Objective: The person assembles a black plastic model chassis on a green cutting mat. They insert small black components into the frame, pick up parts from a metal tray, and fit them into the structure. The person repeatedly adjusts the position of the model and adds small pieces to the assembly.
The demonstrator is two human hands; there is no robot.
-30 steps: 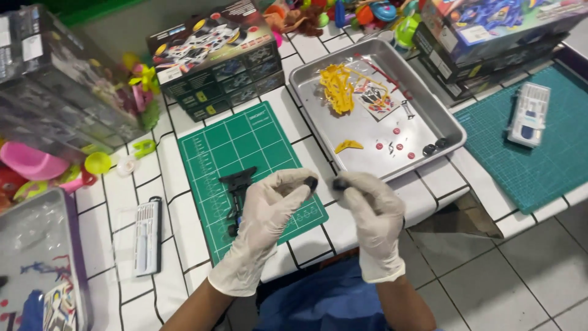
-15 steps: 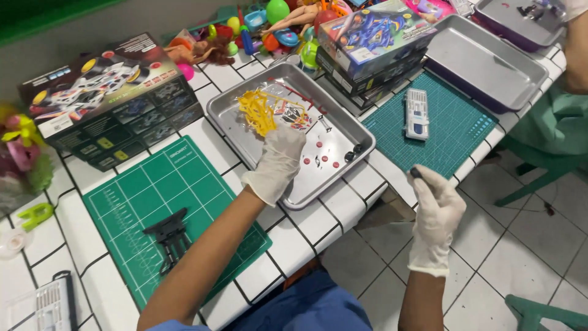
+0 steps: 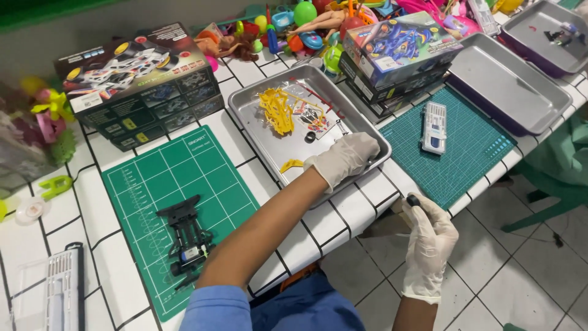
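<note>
The person's left hand, in a white glove, is reaching into the metal tray that is sitting near the middle of the white tiled counter. The hand is lying palm down over the tray's near right corner, its fingers curled together; whether they are gripping anything underneath cannot be told. In the tray, a yellow parts frame is lying toward the far side, a small yellow piece is resting just beside the left hand's wrist, and a small black wheel is sitting near the fingers.

The right hand, also gloved, is hanging off the counter's near edge, above the floor, with its fingers narrowly closed, pinching a small black wheel-like piece at the fingertips.

On the green cutting mat to the left, a black toy car chassis is standing untouched, well apart from both hands. A teal mat toward the right edge is carrying a white case.
</note>
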